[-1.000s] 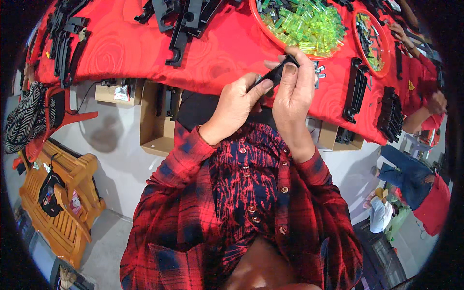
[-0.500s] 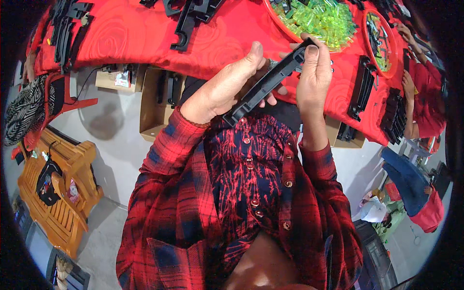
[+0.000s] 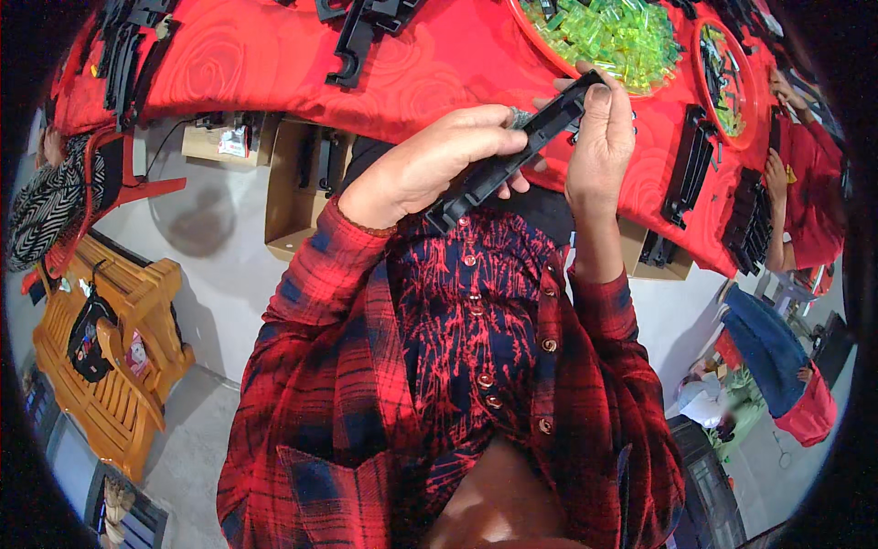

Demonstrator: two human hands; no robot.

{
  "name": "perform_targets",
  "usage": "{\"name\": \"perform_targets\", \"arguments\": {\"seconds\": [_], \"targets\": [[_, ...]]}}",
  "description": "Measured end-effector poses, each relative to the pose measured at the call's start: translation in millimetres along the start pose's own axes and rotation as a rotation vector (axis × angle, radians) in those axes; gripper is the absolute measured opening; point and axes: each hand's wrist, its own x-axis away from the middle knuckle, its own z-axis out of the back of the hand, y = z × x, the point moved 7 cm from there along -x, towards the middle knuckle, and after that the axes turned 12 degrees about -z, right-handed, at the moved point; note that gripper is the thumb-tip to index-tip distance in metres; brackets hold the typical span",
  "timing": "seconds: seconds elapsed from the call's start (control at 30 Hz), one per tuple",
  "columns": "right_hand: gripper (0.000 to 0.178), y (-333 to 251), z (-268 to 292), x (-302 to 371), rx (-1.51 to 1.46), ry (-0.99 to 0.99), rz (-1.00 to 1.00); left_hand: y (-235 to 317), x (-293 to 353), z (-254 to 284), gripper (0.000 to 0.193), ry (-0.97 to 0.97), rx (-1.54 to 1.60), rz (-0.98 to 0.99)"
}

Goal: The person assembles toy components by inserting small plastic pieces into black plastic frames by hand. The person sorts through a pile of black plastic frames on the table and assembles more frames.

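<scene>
Both of my hands hold a long black plastic channel-shaped part (image 3: 508, 154), tilted with its upper end to the right. My left hand (image 3: 439, 163) grips its middle, the thumb pressed on the near rim and the fingers passing behind it. At the upper end, my right hand (image 3: 599, 137) pinches the part between thumb and fingers. A bit of grey material (image 3: 520, 118) shows by my left thumb; I cannot make out what it is. Just beyond my right hand stands a red-rimmed basin of yellow-green clear plastic pieces (image 3: 608, 41).
A red cloth covers the table (image 3: 430, 82). On it lie black plastic parts (image 3: 352, 46), stacked black strips (image 3: 688, 169) and a smaller red basin of mixed small pieces (image 3: 722, 78). Cardboard boxes (image 3: 291, 197) sit beneath. Another person (image 3: 805, 174) works at the right; a wooden chair (image 3: 110, 366) stands left.
My left thumb has come down from its raised position onto the part's near rim. The part remains in both hands at nearly the same tilt.
</scene>
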Motion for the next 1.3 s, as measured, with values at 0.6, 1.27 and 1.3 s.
{"name": "perform_targets", "arguments": {"seconds": [0.6, 1.27, 1.3], "targets": [[0.027, -20, -3, 14, -0.003, 0.028, 0.088, 6, 10, 4, 0.028, 0.268, -0.770, -0.249], [0.027, -45, -3, 41, 0.209, 0.090, 0.299, -17, 20, 5, 0.021, 0.336, -0.276, -0.242], [0.027, -46, -4, 42, 0.229, 0.077, 0.311, -17, 23, 6, 0.022, 0.336, -0.276, -0.218]]}}
